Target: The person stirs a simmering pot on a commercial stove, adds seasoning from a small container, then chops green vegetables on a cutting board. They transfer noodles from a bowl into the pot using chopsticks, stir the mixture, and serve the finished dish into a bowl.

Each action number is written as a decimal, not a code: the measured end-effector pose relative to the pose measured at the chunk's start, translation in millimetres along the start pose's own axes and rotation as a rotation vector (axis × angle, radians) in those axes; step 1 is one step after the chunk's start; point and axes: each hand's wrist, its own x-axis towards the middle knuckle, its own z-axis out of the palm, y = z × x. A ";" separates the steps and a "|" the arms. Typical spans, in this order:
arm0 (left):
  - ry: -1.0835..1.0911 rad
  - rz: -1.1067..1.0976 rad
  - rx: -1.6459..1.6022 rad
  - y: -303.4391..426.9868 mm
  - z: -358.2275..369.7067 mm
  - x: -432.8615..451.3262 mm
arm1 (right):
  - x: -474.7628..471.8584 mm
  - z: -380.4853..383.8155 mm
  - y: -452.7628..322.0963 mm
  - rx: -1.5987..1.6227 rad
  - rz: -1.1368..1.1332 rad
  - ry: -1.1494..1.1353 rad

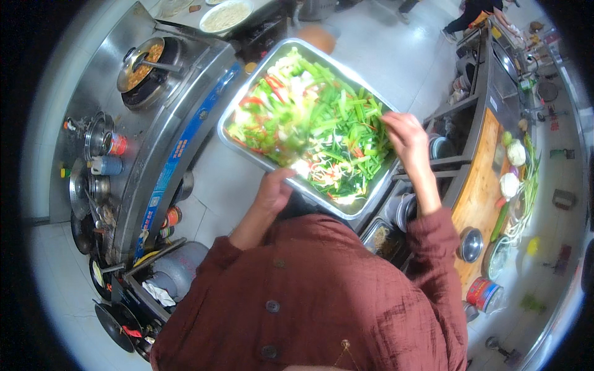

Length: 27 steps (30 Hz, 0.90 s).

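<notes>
A rectangular stainless steel tray [378,200] is held up in front of my body, turned at an angle. My left hand [274,191] grips its near left rim, thumb on top at the edge. At the right corner, my right hand [408,139] has its fingers bent over the rim; the fingertips' hold underneath is hidden. Cut vegetables fill the tray: green stalk pieces [359,109] on the right, pale bean sprouts [332,171] near the front, and leafy pieces with red pepper strips [274,88] on the left. Parts of the food look blurred or glare-bright.
On the left, a steel stove counter [181,111] carries a pot of food [144,69] with a ladle. A wooden worktop [471,185] on the right bears vegetables and a steel bowl [471,245]. A gas cylinder [178,269] stands low left. Another person [473,18] is at far right.
</notes>
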 end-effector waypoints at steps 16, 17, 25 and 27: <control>-0.255 -0.179 0.114 31.3 -19.2 63.5 | 23.1 49.3 4.2 -0.344 0.135 -0.299; -0.291 -0.208 0.128 29.9 -33.8 73.2 | 20.1 48.6 1.5 -0.304 0.194 -0.282; -0.280 -0.478 0.077 29.2 -58.9 123.6 | 18.8 64.2 -0.7 -0.290 0.424 -0.235; -0.263 -0.497 0.068 31.4 -45.3 119.5 | 23.2 75.5 1.0 -0.389 0.405 -0.245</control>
